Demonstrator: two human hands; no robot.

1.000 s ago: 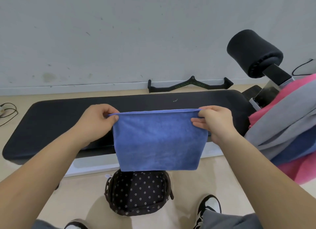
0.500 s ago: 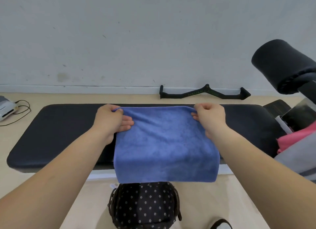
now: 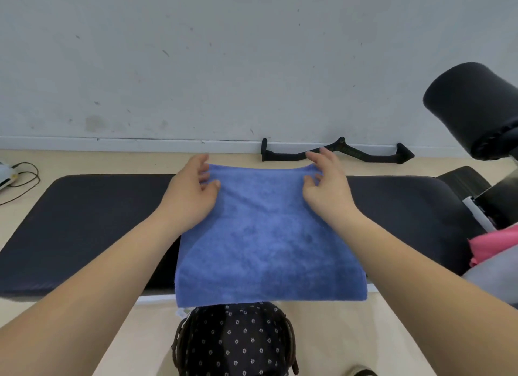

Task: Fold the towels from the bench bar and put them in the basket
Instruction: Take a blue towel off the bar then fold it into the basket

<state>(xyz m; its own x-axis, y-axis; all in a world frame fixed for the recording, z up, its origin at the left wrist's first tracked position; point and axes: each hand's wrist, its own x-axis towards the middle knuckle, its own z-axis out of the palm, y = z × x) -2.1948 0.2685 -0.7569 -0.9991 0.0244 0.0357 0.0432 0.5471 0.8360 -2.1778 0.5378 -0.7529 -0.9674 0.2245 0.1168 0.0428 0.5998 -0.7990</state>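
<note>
A folded blue towel [image 3: 266, 241] lies flat across the black bench pad [image 3: 84, 221], and its near edge hangs over the pad's front. My left hand [image 3: 193, 193] rests at the towel's far left corner with loose fingers. At the far right corner my right hand [image 3: 326, 185] has its fingers spread, and their tips touch the cloth. Neither hand grips the towel. Below the towel's near edge, on the floor, stands the dark dotted basket [image 3: 232, 345], with its far rim hidden by the cloth.
Pink towel [image 3: 496, 244] and grey towel [image 3: 493, 280] hang at the right edge under a black foam roller [image 3: 471, 106]. A black cable-machine handle [image 3: 336, 154] lies by the wall. A white device with cables [image 3: 16, 176] sits on the floor at left.
The towel went from hanging in the air to lying on the bench pad. Both hands moved forward with its top corners and loosened their pinch, so the fingers now lie spread.
</note>
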